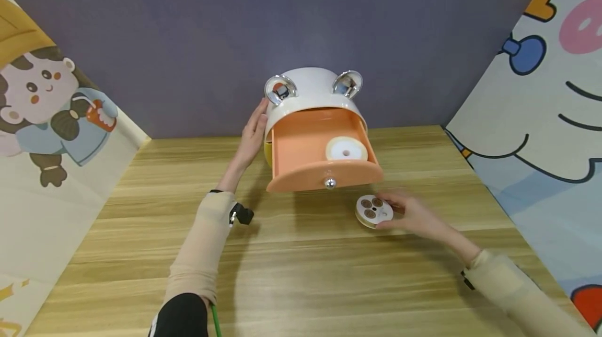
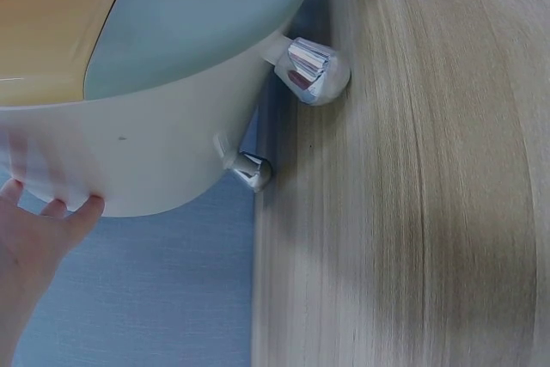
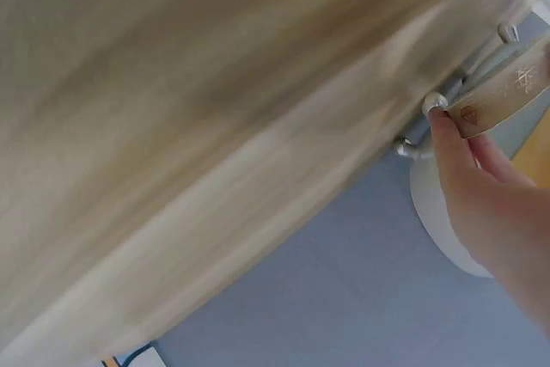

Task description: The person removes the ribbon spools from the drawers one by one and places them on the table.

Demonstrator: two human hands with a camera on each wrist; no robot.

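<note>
Right hand (image 1: 416, 217): pinching patterned disc (image 1: 374, 211) by rim near front right corner of drawer (image 1: 301, 136), well inside right edge of worktop (image 1: 305, 279). Left hand (image 1: 251, 138): touching bear-eared case (image 1: 312, 86) without curling. Risking, likely, a drop from shallow pinching or a drawer-front bump from low approaching.

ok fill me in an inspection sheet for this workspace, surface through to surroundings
Surface: wood-grain table.
Job's things: white box with shiny ears, its orange drawer pulled out; white disc in the drawer, toward its right front; patterned puck outside the drawer.
Clutter: nothing seen.
Grips: left grip touches the box's left side; right grip pinches the puck.
Cables: green strand by the left sleeve; cannot tell if it is a cable.
Surroundings: dark wall behind; cartoon panels both sides.
</note>
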